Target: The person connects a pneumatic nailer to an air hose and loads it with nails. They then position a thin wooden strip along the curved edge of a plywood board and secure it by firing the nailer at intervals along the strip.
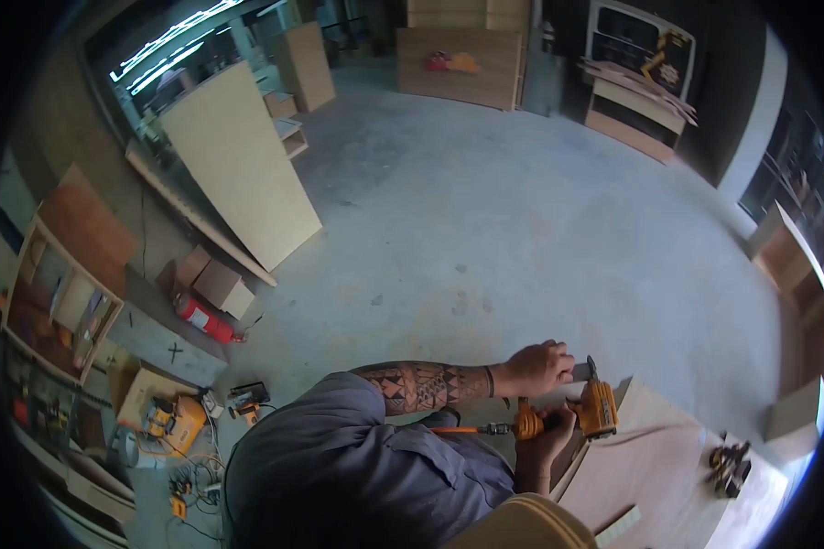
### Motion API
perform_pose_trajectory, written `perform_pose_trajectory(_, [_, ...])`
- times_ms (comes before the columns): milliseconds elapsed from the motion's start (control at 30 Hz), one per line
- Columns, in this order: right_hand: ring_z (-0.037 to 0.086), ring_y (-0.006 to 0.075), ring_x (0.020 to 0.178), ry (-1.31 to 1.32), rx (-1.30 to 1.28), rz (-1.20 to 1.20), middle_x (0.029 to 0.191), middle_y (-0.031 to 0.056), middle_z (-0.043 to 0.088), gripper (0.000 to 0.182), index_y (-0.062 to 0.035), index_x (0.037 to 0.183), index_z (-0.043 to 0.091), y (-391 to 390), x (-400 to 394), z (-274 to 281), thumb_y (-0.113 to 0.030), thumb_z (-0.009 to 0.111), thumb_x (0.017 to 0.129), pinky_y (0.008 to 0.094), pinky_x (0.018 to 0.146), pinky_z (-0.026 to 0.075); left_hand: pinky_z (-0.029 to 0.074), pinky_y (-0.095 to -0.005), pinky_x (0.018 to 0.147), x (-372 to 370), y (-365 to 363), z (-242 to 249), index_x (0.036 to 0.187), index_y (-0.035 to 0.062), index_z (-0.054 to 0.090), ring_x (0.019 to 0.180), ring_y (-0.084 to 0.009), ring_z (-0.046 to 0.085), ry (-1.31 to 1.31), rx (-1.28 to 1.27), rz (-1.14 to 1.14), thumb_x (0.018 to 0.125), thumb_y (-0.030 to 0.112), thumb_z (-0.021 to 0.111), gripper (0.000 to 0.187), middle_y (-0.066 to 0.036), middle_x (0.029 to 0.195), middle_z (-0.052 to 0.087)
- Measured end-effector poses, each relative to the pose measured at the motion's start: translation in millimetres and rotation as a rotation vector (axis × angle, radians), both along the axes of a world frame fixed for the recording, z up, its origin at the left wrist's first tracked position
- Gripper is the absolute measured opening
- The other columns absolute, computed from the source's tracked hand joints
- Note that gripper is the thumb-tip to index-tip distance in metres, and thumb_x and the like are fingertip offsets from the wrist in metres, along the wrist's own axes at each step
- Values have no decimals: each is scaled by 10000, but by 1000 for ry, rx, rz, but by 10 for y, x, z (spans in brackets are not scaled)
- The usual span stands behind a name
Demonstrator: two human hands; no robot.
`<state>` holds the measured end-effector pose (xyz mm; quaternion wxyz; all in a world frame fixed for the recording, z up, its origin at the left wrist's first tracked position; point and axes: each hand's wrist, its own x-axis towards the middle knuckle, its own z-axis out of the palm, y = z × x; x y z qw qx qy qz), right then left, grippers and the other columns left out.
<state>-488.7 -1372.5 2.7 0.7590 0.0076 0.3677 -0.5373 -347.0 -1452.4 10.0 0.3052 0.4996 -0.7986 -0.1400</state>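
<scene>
A yellow-orange air nailer point(599, 409) is gripped by my right hand point(553, 437), whose fingers wrap round its handle. An orange hose point(456, 429) joins the tool through a metal fitting. Just beyond the tool is my left hand point(538, 369), at the end of a tattooed forearm, its fingers curled near the nailer's dark upper end. What those fingers hold, if anything, is too small to make out. Beside the tool, a pale wooden panel point(655, 457) lies at the lower right.
A dark strapped object point(729, 465) rests on the panel's right part. Wooden cabinets point(792, 274) stand along the right edge. At the left are a leaning board point(243, 165), a red extinguisher point(206, 320) and a yellow machine point(178, 423) with cables. A cabinet point(458, 69) stands far back.
</scene>
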Motion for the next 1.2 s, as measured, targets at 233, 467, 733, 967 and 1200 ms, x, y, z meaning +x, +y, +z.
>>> perform_pose_trajectory(233, [555, 152, 685, 75, -59, -16, 743, -19, 531, 179, -164, 857, 501, -859, 142, -414, -277, 589, 964, 375, 713, 559, 566, -458, 875, 272, -942, -510, 1194, -21, 610, 996, -384, 715, 171, 336, 149, 993, 261, 747, 372, -247, 1093, 697])
perform_pose_trajectory(467, [570, 141, 687, 173, -27, 55, 736, -40, 530, 210, -181, 841, 519, -2141, 641, -504, -329, 603, 964, 389, 615, 550, 573, -484, 843, 719, -2379, -734, 964, -6, 707, 918, -408, 748, 137, 499, 83, 1021, 364, 660, 377, -237, 927, 757])
perform_pose_trajectory(733, [576, 161, 634, 207, -27, 45, 690, -34, 532, 220, -192, 834, 526, -2967, 1030, -618, -355, 601, 960, 397, 540, 526, 571, -527, 830, 1143, -3041, -554, 996, 1, 702, 937, -452, 729, 54, 411, 159, 1075, 433, 559, 462, -259, 949, 741])
perform_pose_trajectory(967, [597, 176, 659, 200, -115, 117, 686, -24, 540, 255, -198, 811, 519, -3538, 880, -565, -381, 596, 972, 401, 542, 535, 579, -435, 835, 2319, -2600, -62, 1237, -7, 679, 961, -351, 756, 22, 472, 204, 1006, 459, 709, 521, -197, 985, 771])
perform_pose_trajectory(1200, [589, 142, 652, 178, -126, 102, 686, -26, 543, 260, -181, 783, 509, -3939, 691, -538, -342, 634, 944, 370, 552, 544, 540, -424, 1070, 2132, -1883, -154, 1527, 18, 500, 1277, -333, 638, 275, 605, 105, 985, 380, 786, 711, -198, 1461, 585])
